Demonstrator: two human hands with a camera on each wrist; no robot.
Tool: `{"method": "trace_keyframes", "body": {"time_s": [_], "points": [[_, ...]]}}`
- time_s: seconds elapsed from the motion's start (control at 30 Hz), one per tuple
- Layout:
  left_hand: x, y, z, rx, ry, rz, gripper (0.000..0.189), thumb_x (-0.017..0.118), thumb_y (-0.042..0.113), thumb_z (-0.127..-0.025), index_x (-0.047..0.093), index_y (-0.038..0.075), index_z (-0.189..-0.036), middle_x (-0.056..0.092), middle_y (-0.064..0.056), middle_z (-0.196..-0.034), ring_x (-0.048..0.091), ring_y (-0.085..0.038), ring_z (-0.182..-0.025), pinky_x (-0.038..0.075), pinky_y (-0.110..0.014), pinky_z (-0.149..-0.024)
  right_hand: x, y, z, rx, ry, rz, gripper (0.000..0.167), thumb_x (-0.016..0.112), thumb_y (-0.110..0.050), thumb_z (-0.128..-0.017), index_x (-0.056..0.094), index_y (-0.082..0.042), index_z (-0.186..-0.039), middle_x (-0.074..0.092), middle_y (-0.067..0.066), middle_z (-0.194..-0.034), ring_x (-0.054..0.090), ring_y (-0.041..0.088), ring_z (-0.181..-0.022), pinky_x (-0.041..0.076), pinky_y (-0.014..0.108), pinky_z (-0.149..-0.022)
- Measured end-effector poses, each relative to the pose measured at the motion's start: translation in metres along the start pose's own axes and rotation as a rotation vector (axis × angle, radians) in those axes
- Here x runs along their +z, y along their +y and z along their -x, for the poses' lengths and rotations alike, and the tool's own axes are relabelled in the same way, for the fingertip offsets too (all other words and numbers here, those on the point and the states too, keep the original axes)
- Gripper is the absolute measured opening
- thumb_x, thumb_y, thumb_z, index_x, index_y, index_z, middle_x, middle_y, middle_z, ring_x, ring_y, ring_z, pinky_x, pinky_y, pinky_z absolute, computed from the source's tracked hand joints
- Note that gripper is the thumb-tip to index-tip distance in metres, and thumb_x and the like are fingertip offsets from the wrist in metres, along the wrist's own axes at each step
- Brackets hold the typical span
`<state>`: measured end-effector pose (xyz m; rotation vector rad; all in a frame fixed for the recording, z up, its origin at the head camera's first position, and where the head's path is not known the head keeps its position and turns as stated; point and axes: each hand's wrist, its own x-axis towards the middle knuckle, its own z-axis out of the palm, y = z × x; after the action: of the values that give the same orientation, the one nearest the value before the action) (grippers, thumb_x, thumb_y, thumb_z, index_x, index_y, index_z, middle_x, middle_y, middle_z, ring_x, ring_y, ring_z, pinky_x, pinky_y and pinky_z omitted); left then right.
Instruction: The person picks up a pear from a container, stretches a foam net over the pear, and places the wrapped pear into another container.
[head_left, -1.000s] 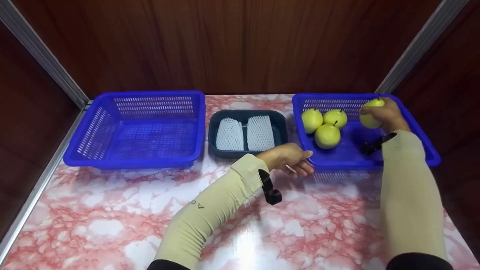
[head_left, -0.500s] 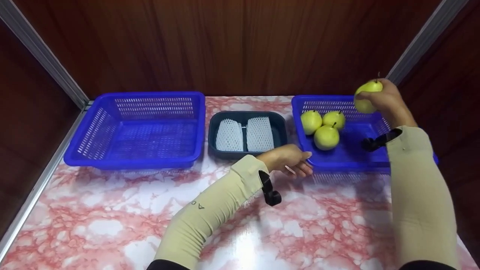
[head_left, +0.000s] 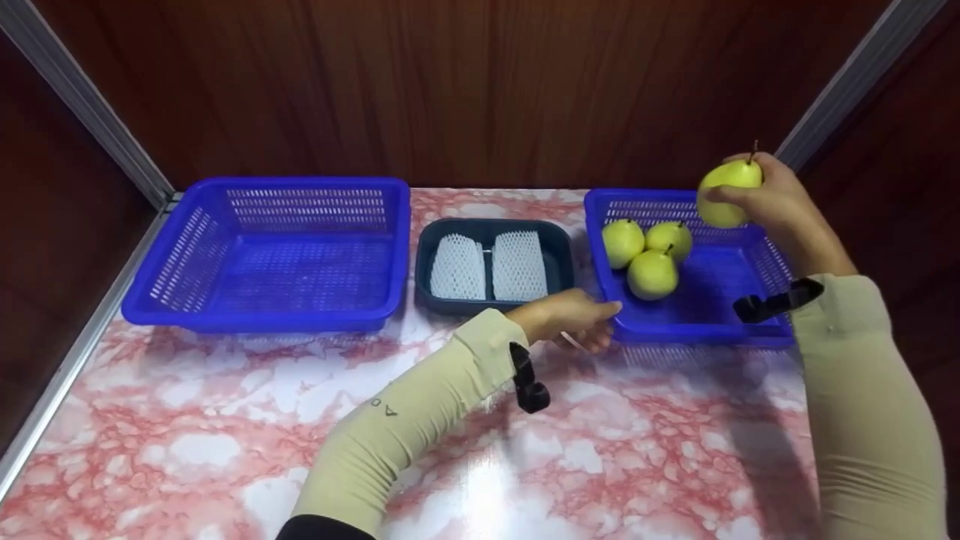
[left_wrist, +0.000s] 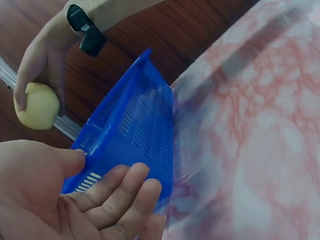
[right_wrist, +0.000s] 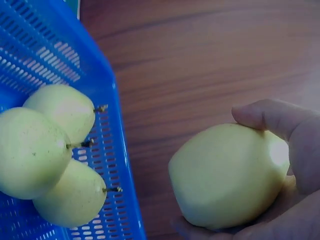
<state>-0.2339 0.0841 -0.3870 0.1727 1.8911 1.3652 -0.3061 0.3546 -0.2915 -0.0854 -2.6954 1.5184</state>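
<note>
My right hand [head_left: 780,199] grips a yellow-green pear [head_left: 727,193], thumb across its near side, above the back of the right blue basket [head_left: 705,330]. The pear's stem points up. In the right wrist view the same pear [right_wrist: 225,175] sits between thumb and fingers. Three more pears [head_left: 654,274] huddle in the left part of that basket. At the basket's front left corner is my left hand [head_left: 566,315], its fingers loosely bent and holding nothing. The left wrist view shows this hand's palm [left_wrist: 35,185] upturned, thumb tip overlapping the basket rim [left_wrist: 107,130].
Between the baskets stands a dark rectangular tray [head_left: 487,306] with two white foam net sleeves [head_left: 519,266] in it. Another blue basket [head_left: 266,327] is at the left. A wooden panel [head_left: 480,90] rises behind the marbled tabletop [head_left: 187,435].
My right hand has lifted the pear up out of the right basket, then shifted it slightly left. My left hand has barely moved, drawing back slightly from the basket corner.
</note>
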Motion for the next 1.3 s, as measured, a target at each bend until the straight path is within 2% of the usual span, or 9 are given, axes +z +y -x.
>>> {"method": "trace_keyframes", "body": {"time_s": [0.07,0.27,0.43,0.53,0.6,0.7,0.87,1.07,1.3], "points": [[-0.004,-0.002,0.005,0.023,0.004,-0.041,0.046,0.05,0.042,-0.107,0.072,0.002,-0.099,0.073,-0.011,-0.087,0.068,-0.022,-0.077,0.048,-0.032,-0.065,0.003,-0.002,0.005,-0.014,-0.019,0.023,0.043,0.075,-0.018,-0.092,0.048,-0.02,-0.126,0.051,-0.004,-0.113,0.056,0.002,-0.092,0.052,0.012,-0.072],[-0.024,-0.001,0.021,0.129,-0.042,-0.198,0.045,0.049,0.037,-0.108,0.067,-0.003,-0.122,0.07,-0.021,-0.119,0.069,-0.033,-0.107,0.053,-0.035,-0.073,0.012,-0.004,0.023,-0.061,-0.038,0.064,0.055,0.075,-0.02,-0.093,0.043,-0.014,-0.138,0.051,-0.001,-0.118,0.056,0.004,-0.094,0.053,0.014,-0.073],[-0.04,0.002,0.033,0.219,-0.021,-0.196,0.039,0.058,0.028,-0.105,0.061,-0.005,-0.125,0.07,-0.013,-0.102,0.069,-0.023,-0.087,0.056,-0.028,-0.067,0.024,-0.006,0.04,-0.115,-0.031,0.013,0.051,0.076,-0.018,-0.093,0.046,-0.011,-0.133,0.053,-0.002,-0.114,0.057,0.004,-0.093,0.052,0.015,-0.072],[-0.049,0.003,0.041,0.31,0.027,-0.237,0.035,0.063,0.025,-0.102,0.062,-0.002,-0.125,0.066,-0.006,-0.097,0.063,-0.013,-0.075,0.056,-0.025,-0.064,0.033,-0.009,0.049,-0.165,-0.047,-0.016,0.048,0.076,-0.017,-0.093,0.049,-0.008,-0.132,0.056,-0.004,-0.112,0.057,0.005,-0.095,0.051,0.015,-0.075],[-0.054,0.004,0.046,0.382,0.059,-0.255,0.036,0.067,0.023,-0.1,0.06,0.0,-0.127,0.066,-0.006,-0.102,0.063,-0.012,-0.078,0.058,-0.03,-0.07,0.04,-0.011,0.054,-0.194,-0.056,-0.016,0.051,0.076,-0.017,-0.093,0.05,-0.005,-0.135,0.058,-0.005,-0.113,0.057,0.007,-0.099,0.05,0.015,-0.079],[-0.058,0.004,0.051,0.502,0.129,-0.283,0.046,0.071,0.023,-0.097,0.054,0.002,-0.134,0.063,-0.01,-0.121,0.065,-0.017,-0.097,0.057,-0.033,-0.086,0.051,-0.014,0.064,-0.215,-0.087,0.006,0.056,0.075,-0.022,-0.094,0.049,-0.004,-0.141,0.058,-0.002,-0.117,0.055,0.01,-0.102,0.047,0.017,-0.083],[-0.055,-0.001,0.056,0.64,0.243,-0.286,0.075,0.078,0.028,-0.092,0.038,0.007,-0.151,0.043,-0.014,-0.149,0.052,-0.024,-0.13,0.051,-0.033,-0.101,0.075,-0.019,0.08,-0.229,-0.148,-0.013,0.057,0.069,-0.021,-0.099,0.045,0.0,-0.145,0.056,0.009,-0.121,0.057,0.013,-0.1,0.051,0.02,-0.081],[-0.044,-0.011,0.058,0.72,0.341,-0.22,0.093,0.084,0.026,-0.087,0.029,0.007,-0.159,0.032,-0.012,-0.158,0.042,-0.024,-0.14,0.051,-0.026,-0.1,0.106,-0.022,0.097,-0.256,-0.205,-0.086,0.052,0.066,-0.013,-0.1,0.045,0.003,-0.144,0.053,0.017,-0.128,0.058,0.015,-0.103,0.055,0.02,-0.083],[-0.033,-0.02,0.06,0.789,0.29,-0.16,0.092,0.085,0.015,-0.085,0.03,-0.001,-0.157,0.037,-0.015,-0.155,0.047,-0.024,-0.134,0.053,-0.025,-0.098,0.131,-0.021,0.109,-0.29,-0.243,-0.119,0.05,0.064,-0.009,-0.1,0.043,0.005,-0.144,0.054,0.019,-0.135,0.058,0.023,-0.11,0.053,0.022,-0.089]]}}
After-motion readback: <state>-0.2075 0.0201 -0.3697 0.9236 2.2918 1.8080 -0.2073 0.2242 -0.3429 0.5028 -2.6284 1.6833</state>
